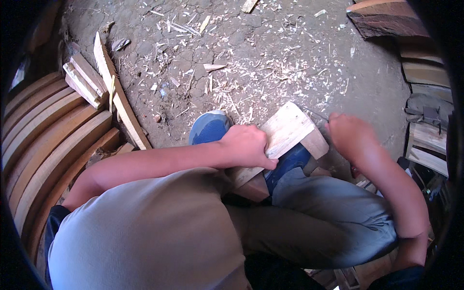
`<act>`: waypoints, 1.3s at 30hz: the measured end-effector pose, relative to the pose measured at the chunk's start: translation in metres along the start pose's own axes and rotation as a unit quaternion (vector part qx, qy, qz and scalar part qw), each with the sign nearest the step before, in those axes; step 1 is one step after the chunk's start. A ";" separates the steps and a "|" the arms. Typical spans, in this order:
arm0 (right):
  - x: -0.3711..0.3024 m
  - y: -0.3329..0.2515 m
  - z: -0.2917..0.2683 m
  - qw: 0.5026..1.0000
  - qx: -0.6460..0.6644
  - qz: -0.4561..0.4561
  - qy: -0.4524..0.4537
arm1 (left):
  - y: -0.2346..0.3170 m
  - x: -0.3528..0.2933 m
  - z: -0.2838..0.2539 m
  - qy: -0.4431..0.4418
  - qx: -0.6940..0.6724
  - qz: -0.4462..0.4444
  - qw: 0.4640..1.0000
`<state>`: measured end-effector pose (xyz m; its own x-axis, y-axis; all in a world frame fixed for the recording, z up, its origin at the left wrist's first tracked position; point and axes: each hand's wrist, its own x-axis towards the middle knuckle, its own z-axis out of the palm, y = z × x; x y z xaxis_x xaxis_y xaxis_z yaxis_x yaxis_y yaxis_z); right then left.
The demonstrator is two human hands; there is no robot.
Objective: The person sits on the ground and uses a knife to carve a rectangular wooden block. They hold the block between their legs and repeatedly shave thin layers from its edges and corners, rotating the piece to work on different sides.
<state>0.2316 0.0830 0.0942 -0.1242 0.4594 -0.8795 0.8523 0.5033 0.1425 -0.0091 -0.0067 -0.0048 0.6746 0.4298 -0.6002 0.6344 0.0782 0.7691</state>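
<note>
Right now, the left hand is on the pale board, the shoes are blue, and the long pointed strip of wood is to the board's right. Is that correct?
Not quite: the head view shows the long pointed strip of wood to the board's left. The rest stands: the left hand is on the pale board, and the shoes are blue.

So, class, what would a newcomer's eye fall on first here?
First, the pale flat wooden board near the centre, under the person's left hand, with the right hand holding a thin grey tool by its far end. Then the pale wood shavings scattered over the grey-brown dirt floor, and the long brown planks stacked along the left edge.
</note>
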 end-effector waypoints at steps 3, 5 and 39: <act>0.001 -0.001 0.006 0.999 0.037 0.029 -0.008 | 0.000 0.002 0.001 0.000 0.015 -0.004 1.000; 0.005 -0.002 0.011 0.999 0.045 0.006 0.009 | 0.002 0.001 0.001 0.004 0.025 -0.003 1.000; 0.026 0.013 0.002 0.997 0.025 -0.076 -0.003 | 0.004 0.000 -0.003 -0.005 0.024 -0.009 1.000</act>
<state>0.2405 0.1004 0.0725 -0.2506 0.3766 -0.8919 0.8481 0.5296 -0.0147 -0.0075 -0.0032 -0.0012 0.6657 0.4203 -0.6166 0.6640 0.0434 0.7465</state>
